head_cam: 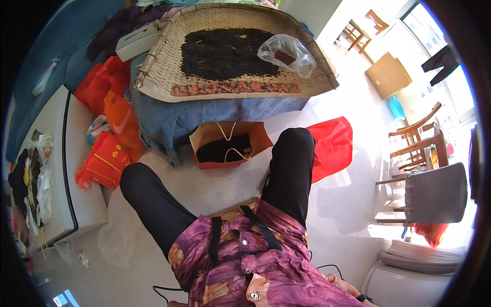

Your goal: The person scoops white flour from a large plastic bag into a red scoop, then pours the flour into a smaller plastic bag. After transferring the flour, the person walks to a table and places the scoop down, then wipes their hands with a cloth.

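Note:
My right hand (339,284) is low beside my hip, partly hidden by my patterned shirt; whether it holds anything cannot be seen. Of my left hand (177,304) only a sliver of skin shows at the bottom edge. Before me a woven bamboo winnowing tray (236,19) rests on a blue padded seat (230,111). Dark, loose dried material (226,53) is spread over the tray. A clear plastic bag (303,57) with reddish-brown contents lies on its right part. Below, a paper carrier bag (259,140) with string handles stands open on the floor, holding similar dark material.
Red bags (105,161) and an orange bag (122,122) crowd the left, beside a low cabinet (61,115) with plastic bags on top. A red bag (333,149) lies beyond my right knee. Wooden chairs (416,130) and a grey-covered chair (437,192) stand at right.

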The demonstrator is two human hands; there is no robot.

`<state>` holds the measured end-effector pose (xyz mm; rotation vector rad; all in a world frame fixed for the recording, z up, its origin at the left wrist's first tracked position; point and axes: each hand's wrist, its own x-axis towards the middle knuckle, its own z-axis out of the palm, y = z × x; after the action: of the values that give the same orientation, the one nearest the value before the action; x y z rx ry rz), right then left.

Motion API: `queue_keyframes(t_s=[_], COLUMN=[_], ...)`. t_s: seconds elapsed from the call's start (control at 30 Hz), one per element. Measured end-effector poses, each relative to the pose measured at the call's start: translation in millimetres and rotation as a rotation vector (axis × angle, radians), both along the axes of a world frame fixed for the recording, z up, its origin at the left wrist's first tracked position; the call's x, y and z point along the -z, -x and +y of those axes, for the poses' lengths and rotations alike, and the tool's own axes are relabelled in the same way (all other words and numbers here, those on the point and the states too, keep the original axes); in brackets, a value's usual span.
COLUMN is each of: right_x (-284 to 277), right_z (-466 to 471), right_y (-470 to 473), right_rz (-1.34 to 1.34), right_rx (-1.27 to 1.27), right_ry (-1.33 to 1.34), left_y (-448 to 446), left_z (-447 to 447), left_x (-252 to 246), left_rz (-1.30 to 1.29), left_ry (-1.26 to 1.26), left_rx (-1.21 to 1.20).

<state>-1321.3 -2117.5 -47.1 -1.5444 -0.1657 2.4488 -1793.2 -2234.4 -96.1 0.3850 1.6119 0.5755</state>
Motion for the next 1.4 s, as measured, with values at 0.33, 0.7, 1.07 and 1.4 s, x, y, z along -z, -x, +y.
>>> queue_keyframes(t_s=[0.33, 0.7, 1.07, 1.4], right_x=[-11.8, 3.8, -47.6, -98.2], right_z=[-12.9, 50.3, 202.8, 308.4], right_y=[-18.9, -27.5, 26.3, 156.5], right_rz=[-0.001, 0.006, -0.254, -0.006], right_rx=[-0.157, -0.784, -0.623, -0.618], right_ry=[-0.059, -0.309, -0.839, -1.491], left_y=[-3.9, 38.3, 58.8, 53.8], left_z=[-24.7, -16.4, 69.3, 229.9], left_x=[-37.5, -29.7, -104.0, -193.9], left_rz=[-0.011, -0.121, 0.225, 0.732], left_ry=[-0.048, -0.061, -0.231, -0.907], left_rx=[-0.013, 0.575, 0.366, 0.632])
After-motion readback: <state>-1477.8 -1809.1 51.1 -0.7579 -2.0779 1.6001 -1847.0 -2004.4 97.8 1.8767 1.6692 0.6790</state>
